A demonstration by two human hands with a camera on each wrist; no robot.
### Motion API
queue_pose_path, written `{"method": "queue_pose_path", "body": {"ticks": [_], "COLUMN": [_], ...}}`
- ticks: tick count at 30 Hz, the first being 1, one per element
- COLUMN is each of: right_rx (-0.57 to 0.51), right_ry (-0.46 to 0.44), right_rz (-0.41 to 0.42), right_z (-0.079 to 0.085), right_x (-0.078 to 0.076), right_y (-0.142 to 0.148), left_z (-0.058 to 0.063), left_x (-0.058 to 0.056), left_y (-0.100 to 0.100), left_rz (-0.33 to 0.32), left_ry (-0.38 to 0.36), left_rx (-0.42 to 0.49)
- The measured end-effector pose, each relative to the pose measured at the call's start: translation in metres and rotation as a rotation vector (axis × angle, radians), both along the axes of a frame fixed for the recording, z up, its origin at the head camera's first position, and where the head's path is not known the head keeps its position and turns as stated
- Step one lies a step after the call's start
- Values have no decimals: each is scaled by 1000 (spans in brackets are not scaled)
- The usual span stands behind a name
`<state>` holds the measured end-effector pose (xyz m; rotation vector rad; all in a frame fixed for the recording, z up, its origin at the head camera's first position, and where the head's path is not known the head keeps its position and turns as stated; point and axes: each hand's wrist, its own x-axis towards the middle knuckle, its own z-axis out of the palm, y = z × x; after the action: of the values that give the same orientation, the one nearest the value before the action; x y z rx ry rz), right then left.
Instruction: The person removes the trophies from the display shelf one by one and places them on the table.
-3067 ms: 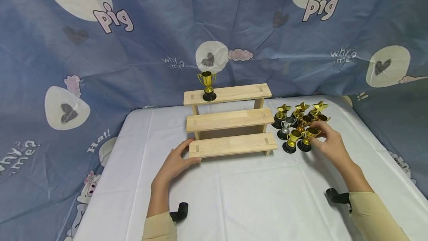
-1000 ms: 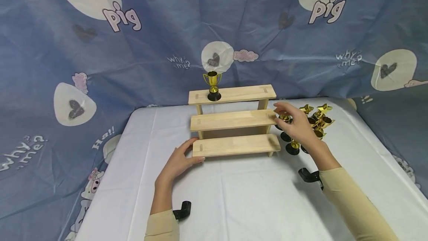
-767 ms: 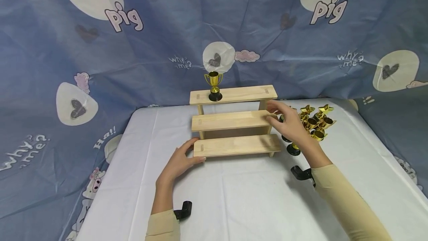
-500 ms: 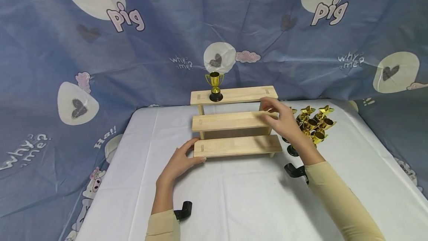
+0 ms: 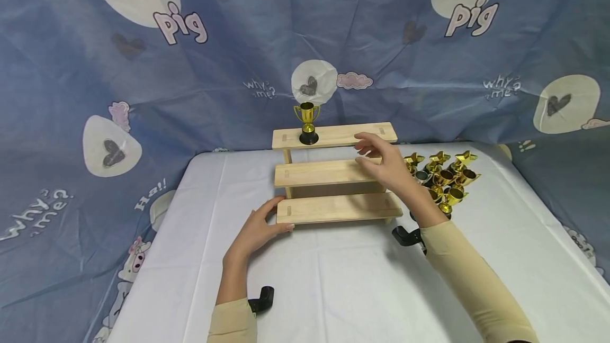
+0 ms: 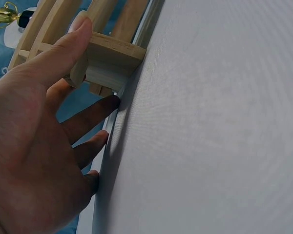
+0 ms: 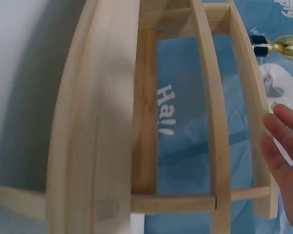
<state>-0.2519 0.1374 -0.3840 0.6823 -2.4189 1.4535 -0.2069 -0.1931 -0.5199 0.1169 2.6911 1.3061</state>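
Note:
My left hand (image 5: pixel 254 229) holds the left end of the lowest step of a three-step wooden stand (image 5: pixel 329 171), thumb at the front edge and fingers behind. In the left wrist view the thumb (image 6: pixel 71 48) lies along the wood while the other fingers spread loosely. Over the right part of the middle step hovers my right hand (image 5: pixel 386 165), fingers gently bent, nothing between them. The right wrist view shows its fingertips (image 7: pixel 278 129) beside the top step's edge. A gold trophy cup (image 5: pixel 308 120) with a black base stands upright on the top step, left of its middle.
Right of the stand, several small trophies are grouped on the white-covered table (image 5: pixel 333 279): gold star trophies (image 5: pixel 438 159), a silver cup (image 5: pixel 421 176) and gold-coloured cups (image 5: pixel 455 195). My right forearm partly hides them. A blue printed curtain (image 5: pixel 214 68) hangs behind.
My right hand has left the trophy group and moved left over the stand, empty. The left hand keeps its hold, and the cup on the top step has stayed put.

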Motion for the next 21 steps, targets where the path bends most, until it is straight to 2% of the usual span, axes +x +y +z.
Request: {"method": "queue_pose_path", "body": {"ticks": [8, 13, 21], "right_rx": [-20, -28, -20], "right_ry": [3, 25, -38], "right_rz": [27, 71, 105], "right_z": [11, 17, 23], "right_x": [-11, -21, -32], "right_y": [-16, -23, -32], "left_z": [-1, -1, 2], "left_x": [-1, -1, 2], "left_y": [-2, -2, 0], "left_rz": [10, 14, 17], "left_ry": [9, -2, -6], "left_rx": [6, 22, 14]}}
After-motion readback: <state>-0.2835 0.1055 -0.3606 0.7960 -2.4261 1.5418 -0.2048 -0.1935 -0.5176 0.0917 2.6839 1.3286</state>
